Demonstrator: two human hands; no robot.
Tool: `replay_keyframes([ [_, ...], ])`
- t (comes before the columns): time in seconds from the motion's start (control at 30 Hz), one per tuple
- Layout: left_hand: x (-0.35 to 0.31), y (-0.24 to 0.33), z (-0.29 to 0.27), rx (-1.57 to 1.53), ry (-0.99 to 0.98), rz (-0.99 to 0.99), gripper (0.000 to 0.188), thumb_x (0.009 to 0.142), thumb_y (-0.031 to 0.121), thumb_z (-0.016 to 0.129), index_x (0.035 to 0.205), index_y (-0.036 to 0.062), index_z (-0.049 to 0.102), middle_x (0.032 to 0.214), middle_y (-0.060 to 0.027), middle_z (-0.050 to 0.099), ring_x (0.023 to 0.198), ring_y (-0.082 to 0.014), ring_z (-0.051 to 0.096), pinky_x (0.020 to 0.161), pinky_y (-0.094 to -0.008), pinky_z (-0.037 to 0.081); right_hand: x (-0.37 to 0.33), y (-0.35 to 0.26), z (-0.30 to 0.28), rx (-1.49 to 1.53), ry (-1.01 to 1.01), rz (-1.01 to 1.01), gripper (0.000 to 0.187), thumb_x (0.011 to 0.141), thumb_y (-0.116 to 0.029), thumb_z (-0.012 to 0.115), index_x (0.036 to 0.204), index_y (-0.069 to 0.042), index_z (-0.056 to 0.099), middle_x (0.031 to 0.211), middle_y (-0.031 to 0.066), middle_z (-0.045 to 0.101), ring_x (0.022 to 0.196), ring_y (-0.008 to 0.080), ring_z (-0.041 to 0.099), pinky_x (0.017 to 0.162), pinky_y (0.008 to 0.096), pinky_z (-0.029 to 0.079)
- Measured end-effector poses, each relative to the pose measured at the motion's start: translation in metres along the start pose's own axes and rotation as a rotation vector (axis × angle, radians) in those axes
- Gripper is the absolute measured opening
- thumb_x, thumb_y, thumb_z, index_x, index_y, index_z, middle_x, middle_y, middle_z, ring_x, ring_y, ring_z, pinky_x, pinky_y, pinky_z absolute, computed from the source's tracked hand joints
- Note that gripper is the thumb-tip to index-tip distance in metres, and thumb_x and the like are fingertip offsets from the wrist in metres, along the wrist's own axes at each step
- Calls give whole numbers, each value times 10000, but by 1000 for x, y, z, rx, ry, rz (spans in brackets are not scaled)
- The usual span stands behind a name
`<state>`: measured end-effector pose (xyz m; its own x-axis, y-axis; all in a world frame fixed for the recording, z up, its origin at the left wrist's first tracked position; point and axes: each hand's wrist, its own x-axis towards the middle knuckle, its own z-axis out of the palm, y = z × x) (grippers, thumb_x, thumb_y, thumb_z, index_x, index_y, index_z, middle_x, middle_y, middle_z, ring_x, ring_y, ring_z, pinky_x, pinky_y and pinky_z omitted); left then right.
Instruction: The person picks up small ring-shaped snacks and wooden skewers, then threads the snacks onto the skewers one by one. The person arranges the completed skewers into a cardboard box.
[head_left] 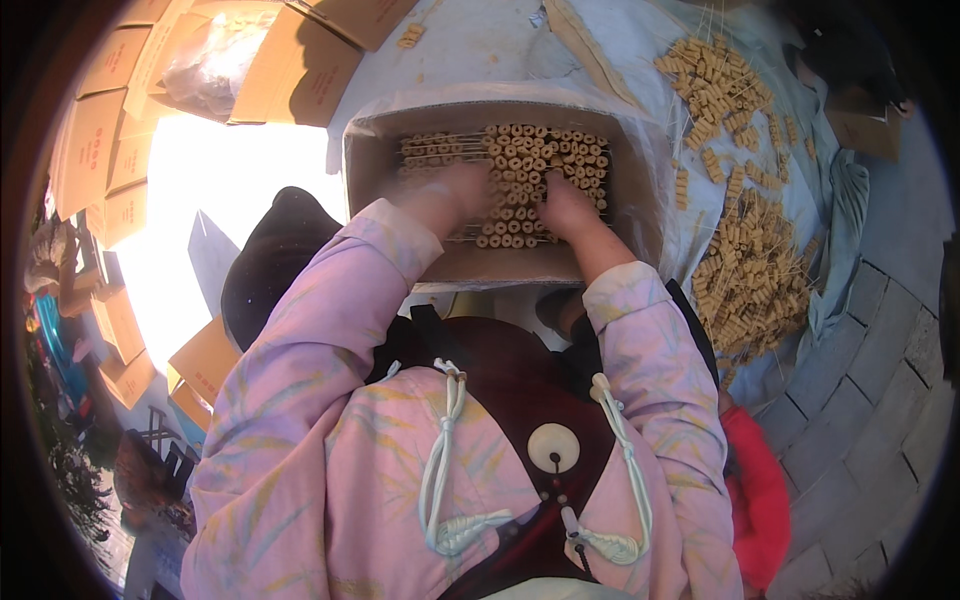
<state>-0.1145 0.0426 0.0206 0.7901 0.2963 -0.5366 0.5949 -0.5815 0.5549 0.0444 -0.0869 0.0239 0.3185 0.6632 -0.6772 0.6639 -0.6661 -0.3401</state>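
Note:
In front of me is an open cardboard box (520, 266), lined with clear plastic film. Inside, rows of tan, ring-ended spiral food rolls on sticks (512, 240) are stacked in layers, and their hollow ends face me. My left hand (462, 190) is over the left part of the stack, smeared by motion, so its fingers cannot be made out. On the right part of the stack rests my right hand (568, 208). Its fingers are curled against the rolls, and what they pinch is hidden.
A big loose heap of skewered rolls (750, 280) lies on a pale sheet to the right, with another pile (715, 90) beyond it. Cardboard boxes (105, 150) stand at the left, and an open box holding clear plastic (215, 65) is at the far left. Paving (865, 400) lies right.

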Motion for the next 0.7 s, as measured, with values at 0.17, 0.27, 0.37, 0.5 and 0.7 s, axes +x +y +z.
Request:
replay_keyframes([
  [0.17,2,3,-11,-12,32,-110,338,736,264,753,937,52,582,875,-170,661,873,-387,632,766,-459,495,-1,2,-12,-24,105,67,427,838,-201,614,1232,-51,545,1099,209,667,1034,376,637,890,477,502],
  [0.27,2,1,-15,-18,78,-160,349,763,251,732,999,49,572,896,-180,664,889,-385,636,782,-454,496,2,7,-10,75,201,-9,495,839,-204,614,1308,-70,526,1091,201,674,1028,376,642,890,480,506],
  [0.37,4,0,-14,-69,177,-209,390,787,220,713,1095,37,560,937,-196,670,926,-381,642,813,-449,500,10,9,-2,170,258,-82,554,829,-206,641,1349,-72,504,1073,199,677,1014,370,643,876,465,511],
  [0.5,6,-2,-11,-44,213,-195,438,803,175,698,1184,23,544,998,-207,673,979,-374,643,851,-442,504,13,12,3,347,206,-72,552,835,-124,629,1358,-14,492,973,178,691,889,296,666,800,382,513],
  [0.7,8,-7,-8,-77,200,-179,440,820,168,700,1208,39,539,1016,-200,673,993,-369,639,867,-441,500,13,16,0,513,98,-61,620,841,-90,636,1411,20,418,912,150,684,803,219,659,723,340,514],
])
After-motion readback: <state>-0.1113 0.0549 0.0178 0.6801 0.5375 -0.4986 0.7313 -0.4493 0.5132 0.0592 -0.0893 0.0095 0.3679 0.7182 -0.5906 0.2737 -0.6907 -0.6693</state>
